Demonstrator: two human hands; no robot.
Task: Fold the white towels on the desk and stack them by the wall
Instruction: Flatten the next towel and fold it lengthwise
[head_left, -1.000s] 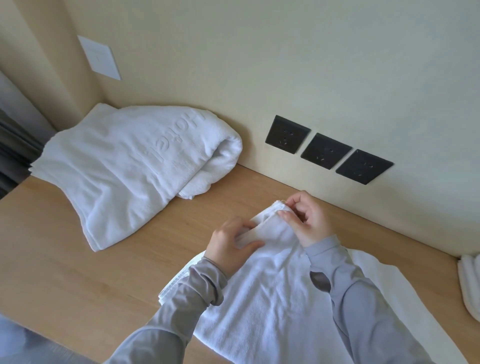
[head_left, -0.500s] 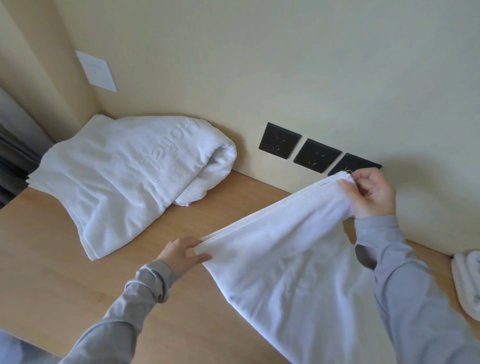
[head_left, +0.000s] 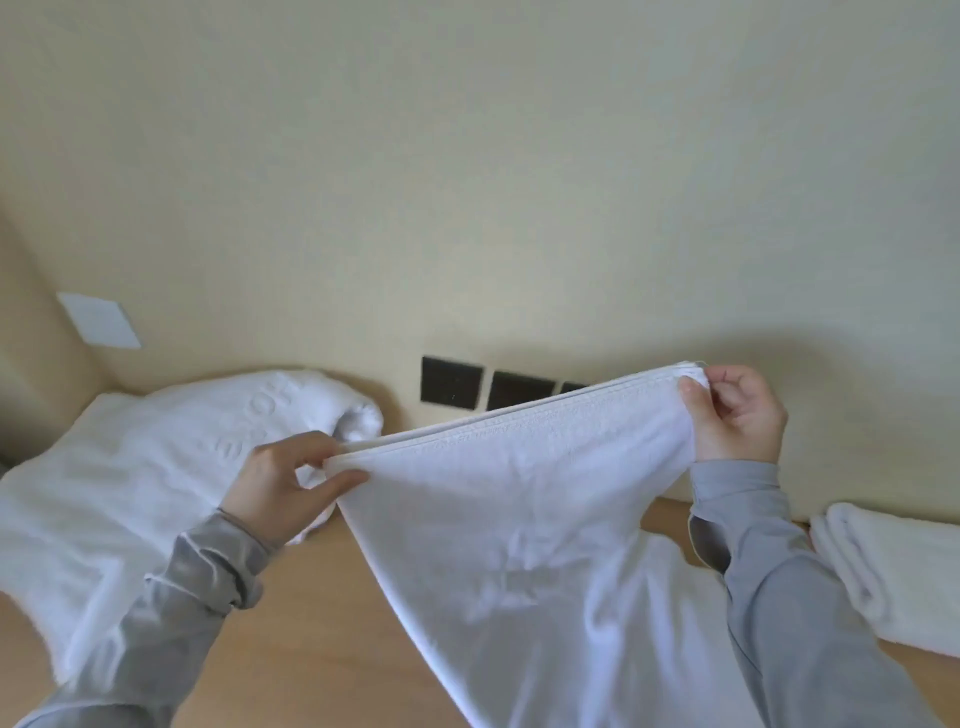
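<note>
Behind lifted towel (head_left: 519, 519): wall sockets (head_left: 451, 380) (one half-hidden)

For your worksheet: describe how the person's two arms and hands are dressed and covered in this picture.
Both arms wear long, plain light grey sleeves of soft fabric. The left sleeve is bunched in folds at the wrist; the right sleeve gapes open at its cuff. The left hand and right hand are bare: no gloves, rings or watch visible.

Wall (head_left: 519, 182): cream and plain, it filled the upper frame.
Sockets (head_left: 451, 380): three dark plates sat in a row low on the wall, the third mostly hidden.
Switch plate (head_left: 98, 319): a pale square sat at left, near the corner.
</note>
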